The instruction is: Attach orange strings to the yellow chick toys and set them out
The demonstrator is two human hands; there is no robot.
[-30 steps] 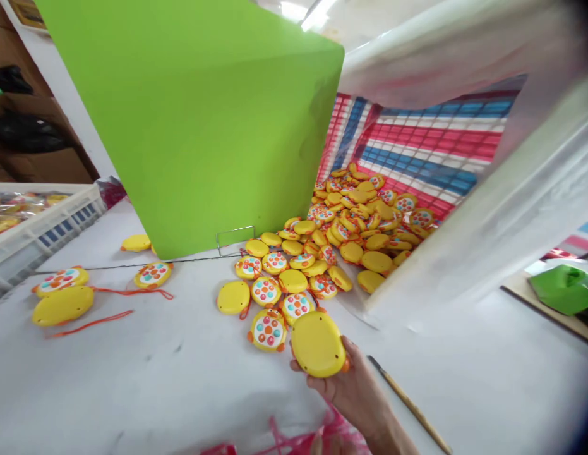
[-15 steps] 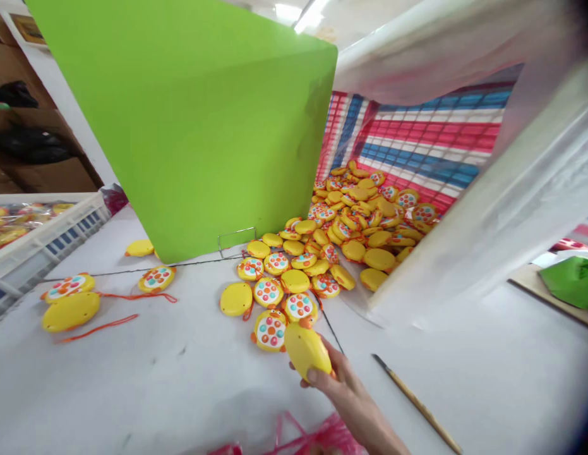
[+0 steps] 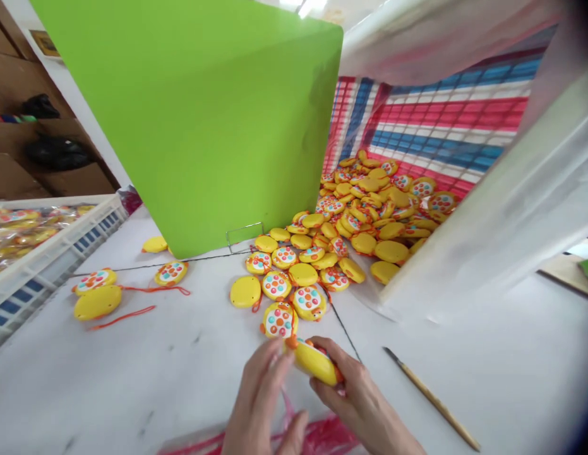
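Near the table's (image 3: 146,360) front edge, the right hand (image 3: 355,390) grasps a yellow toy (image 3: 317,365), thumb below it and fingers along its far side. The toy is tilted, its plain yellow back turned mostly towards the wearer and its dotted face largely hidden; an orange end points up and to the left. Around that end reaches the left hand (image 3: 258,395), loosely opened, fingers stretched forward and thumb spread apart from them. Whether its fingertips touch the toy, I cannot tell. Under the hands lies crumpled pink plastic (image 3: 329,433).

Just beyond the held toy, a dotted toy (image 3: 280,321) rests face up, the nearest of a heap (image 3: 369,208) that spreads back between a green board (image 3: 203,126) and a white post (image 3: 483,208). Behind the heap hangs a striped sheet (image 3: 440,120).

To the right of the hands lies a knife (image 3: 431,398), its dark blade pointing away from the wearer. Well off to the left, a plain-backed toy (image 3: 98,303) touches a dotted one, near red cords (image 3: 123,316). Farther left stands a white crate (image 3: 80,239) of bagged toys (image 3: 23,237).
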